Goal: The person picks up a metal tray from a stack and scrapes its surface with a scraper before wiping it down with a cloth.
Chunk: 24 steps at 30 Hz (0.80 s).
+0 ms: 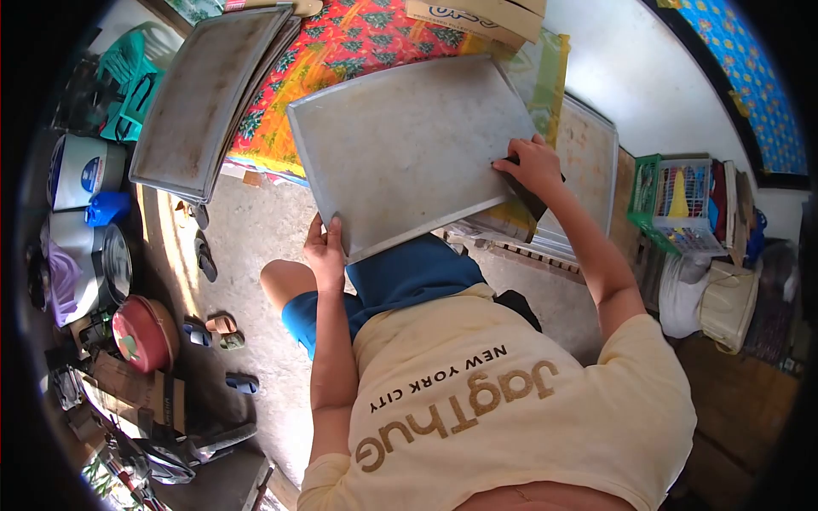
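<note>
A grey metal baking tray (405,153) lies tilted across my lap, its far side over the patterned tablecloth. My left hand (325,249) grips its near left corner, thumb on the upper face and fingers at the outer edge. At the right side of the tray, my right hand (538,166) is closed around a dark flat scraper-like tool (525,194). One end of this tool rests over the tray's surface, and the rest reaches past the near right edge. Faint brown marks show on the metal.
A stack of similar trays (200,98) sits at the left on the red and orange tablecloth (319,55). More trays (592,157) are at the right, beside a green basket (645,192). A cardboard box (503,19) stands at the back. Slippers (204,260) lie on the floor.
</note>
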Motion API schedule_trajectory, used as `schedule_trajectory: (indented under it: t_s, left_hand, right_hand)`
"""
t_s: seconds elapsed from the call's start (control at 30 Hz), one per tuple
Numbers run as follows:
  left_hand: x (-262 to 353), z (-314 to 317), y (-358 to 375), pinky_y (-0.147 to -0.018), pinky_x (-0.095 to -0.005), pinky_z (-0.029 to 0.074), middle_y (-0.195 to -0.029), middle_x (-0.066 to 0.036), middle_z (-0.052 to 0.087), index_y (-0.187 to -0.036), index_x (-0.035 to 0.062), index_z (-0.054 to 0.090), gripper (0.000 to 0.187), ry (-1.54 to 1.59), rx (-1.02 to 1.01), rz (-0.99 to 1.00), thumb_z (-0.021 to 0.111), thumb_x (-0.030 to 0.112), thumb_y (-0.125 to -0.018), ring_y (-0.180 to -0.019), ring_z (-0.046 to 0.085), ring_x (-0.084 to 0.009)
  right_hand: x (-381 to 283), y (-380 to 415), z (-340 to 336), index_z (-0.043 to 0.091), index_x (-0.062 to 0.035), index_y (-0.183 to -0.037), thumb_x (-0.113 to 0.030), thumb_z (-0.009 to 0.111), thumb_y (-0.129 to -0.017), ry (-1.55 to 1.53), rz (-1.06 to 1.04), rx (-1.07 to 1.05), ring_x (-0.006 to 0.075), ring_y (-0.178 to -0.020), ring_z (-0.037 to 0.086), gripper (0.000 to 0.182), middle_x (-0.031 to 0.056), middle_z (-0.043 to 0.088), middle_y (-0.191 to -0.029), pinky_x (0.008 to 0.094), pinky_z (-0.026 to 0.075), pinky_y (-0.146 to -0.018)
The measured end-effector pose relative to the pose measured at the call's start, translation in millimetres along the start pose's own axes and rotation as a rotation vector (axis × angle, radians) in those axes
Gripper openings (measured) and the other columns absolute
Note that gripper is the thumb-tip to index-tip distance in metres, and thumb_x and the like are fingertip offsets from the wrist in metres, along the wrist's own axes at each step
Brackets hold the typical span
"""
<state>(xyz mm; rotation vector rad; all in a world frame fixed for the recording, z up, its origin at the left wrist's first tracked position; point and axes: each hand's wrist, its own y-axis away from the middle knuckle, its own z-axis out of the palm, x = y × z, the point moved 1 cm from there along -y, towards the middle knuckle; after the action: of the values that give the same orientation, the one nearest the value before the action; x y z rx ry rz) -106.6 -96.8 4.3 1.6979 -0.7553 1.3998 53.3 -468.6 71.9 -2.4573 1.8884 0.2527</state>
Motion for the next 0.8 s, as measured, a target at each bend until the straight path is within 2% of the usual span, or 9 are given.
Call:
schedule_trajectory:
  t_s: [0.1,0.2,0.3,0.5,0.6,0.7,0.8]
  left_hand:
    - [0,1,2,-0.050,-0.0176,0.031,-0.061,0.006,0.053,-0.128,-0.0052,0.057,0.041,0.027,0.007,-0.007,0.063,0.019,-0.096,-0.055,0.040,0.0012]
    - [-3,0,1,-0.049,-0.0177,0.030,-0.062,0.006,0.052,-0.128,-0.0056,0.057,0.041,0.011,0.003,-0.005,0.063,0.020,-0.096,-0.054,0.039,0.0012]
    - [-3,0,0,-0.048,-0.0182,0.029,-0.061,0.006,0.052,-0.128,-0.0056,0.057,0.040,0.015,0.000,0.006,0.062,0.020,-0.097,-0.053,0.039,0.0012]
    - [2,3,1,-0.047,-0.0192,0.028,-0.060,0.006,0.051,-0.126,-0.0052,0.059,0.039,0.024,0.021,-0.015,0.063,0.020,-0.096,-0.052,0.038,0.0009]
    - [6,1,2,-0.047,-0.0196,0.028,-0.060,0.006,0.052,-0.126,-0.0052,0.058,0.040,-0.005,0.011,-0.035,0.063,0.020,-0.096,-0.052,0.038,0.0007]
    - [-2,-1,-2,-0.048,-0.0198,0.031,-0.059,0.005,0.051,-0.127,-0.0056,0.058,0.041,-0.032,0.008,-0.019,0.064,0.020,-0.095,-0.052,0.040,-0.0004]
    - [-5,-7,-5,-0.052,-0.0223,0.038,-0.065,0.000,0.057,-0.132,-0.0042,0.054,0.049,-0.074,-0.011,-0.061,0.068,0.020,-0.092,-0.055,0.047,-0.0057]
  right_hand:
    - [-8,3,0,0.066,-0.0138,-0.084,-0.049,0.072,-0.077,0.064,-0.164,-0.017,0.0237,-0.096,0.059,0.036,0.0008,0.069,-0.087,0.0403,0.047,-0.081]
    - [2,-6,1,0.066,-0.0144,-0.083,-0.049,0.072,-0.076,0.017,-0.091,-0.026,0.0238,-0.096,0.058,0.036,0.0005,0.069,-0.087,0.0400,0.046,-0.083]
    - [-7,-6,-3,0.066,-0.0144,-0.083,-0.049,0.072,-0.077,0.083,-0.250,-0.042,0.0232,-0.097,0.058,0.035,0.0002,0.069,-0.088,0.0395,0.044,-0.084]
    - [-1,-18,-5,0.064,-0.0130,-0.080,-0.048,0.072,-0.077,0.079,-0.269,-0.050,0.0234,-0.095,0.056,0.036,-0.0003,0.067,-0.086,0.0404,0.043,-0.083]
    - [-14,-14,-6,0.064,-0.0134,-0.082,-0.049,0.072,-0.076,0.076,-0.449,-0.119,0.0229,-0.096,0.057,0.037,0.0001,0.067,-0.086,0.0408,0.043,-0.084]
    - [-13,-24,-15,0.065,-0.0111,-0.084,-0.047,0.071,-0.079,0.098,-0.364,-0.076,0.0258,-0.095,0.057,0.037,0.0040,0.067,-0.085,0.0413,0.044,-0.082]
    - [-10,-30,-34,0.065,-0.0076,-0.089,-0.040,0.069,-0.086,-0.137,0.009,0.075,0.0236,-0.087,0.058,0.033,0.0070,0.065,-0.082,0.0360,0.045,-0.077]
